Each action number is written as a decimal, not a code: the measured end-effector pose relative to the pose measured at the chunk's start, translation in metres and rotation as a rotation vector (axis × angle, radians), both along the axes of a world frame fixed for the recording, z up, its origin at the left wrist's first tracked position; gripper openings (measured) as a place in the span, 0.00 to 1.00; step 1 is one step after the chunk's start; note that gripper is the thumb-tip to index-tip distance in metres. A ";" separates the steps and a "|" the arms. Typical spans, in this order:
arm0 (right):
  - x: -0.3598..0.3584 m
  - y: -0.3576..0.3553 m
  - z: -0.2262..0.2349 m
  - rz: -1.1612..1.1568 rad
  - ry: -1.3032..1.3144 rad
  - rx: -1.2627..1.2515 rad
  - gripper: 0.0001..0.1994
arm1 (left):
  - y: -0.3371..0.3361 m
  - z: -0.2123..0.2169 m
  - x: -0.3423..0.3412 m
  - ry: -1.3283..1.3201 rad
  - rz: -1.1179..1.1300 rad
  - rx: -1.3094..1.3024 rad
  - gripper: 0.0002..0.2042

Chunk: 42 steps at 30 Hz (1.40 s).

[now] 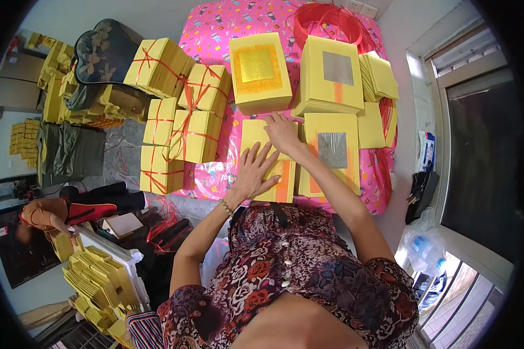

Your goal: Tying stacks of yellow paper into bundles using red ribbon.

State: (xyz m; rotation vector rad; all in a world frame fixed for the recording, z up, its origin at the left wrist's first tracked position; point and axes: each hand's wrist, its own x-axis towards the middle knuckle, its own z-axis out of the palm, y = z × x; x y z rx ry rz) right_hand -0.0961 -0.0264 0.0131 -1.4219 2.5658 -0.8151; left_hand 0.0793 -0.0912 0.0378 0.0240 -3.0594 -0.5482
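A stack of yellow paper sheets lies before me on a pink table cover, an orange patch showing on its near part. My left hand, a beaded bracelet at the wrist, rests flat on this stack with its fingers spread. Toward the far edge of the same stack, my right hand lies palm down, its fingers slightly bent and apart. The right forearm crosses over a neighbouring yellow stack with a silver square. Beyond my hands stand a stack with a gold square and another silver-square stack.
Bundles of yellow paper tied with red ribbon line the table's left side. A red coil sits at the back right. At lower left, a co-worker is beside more yellow stacks. A window is on the right.
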 end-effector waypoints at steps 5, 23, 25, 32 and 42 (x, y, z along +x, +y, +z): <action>0.002 0.001 0.002 -0.007 -0.034 0.069 0.16 | 0.000 -0.001 0.001 0.007 -0.007 -0.014 0.34; 0.078 0.098 0.027 0.169 -0.051 0.232 0.38 | 0.000 0.000 0.004 -0.036 -0.014 0.011 0.38; 0.078 0.100 0.027 0.176 -0.077 0.264 0.40 | 0.000 0.000 0.003 -0.037 -0.033 0.010 0.39; 0.077 0.102 0.031 0.225 -0.125 0.329 0.50 | -0.004 -0.001 0.006 -0.048 -0.048 -0.015 0.39; 0.078 0.104 0.024 0.221 -0.170 0.221 0.57 | -0.025 0.005 0.013 -0.039 -0.038 0.026 0.42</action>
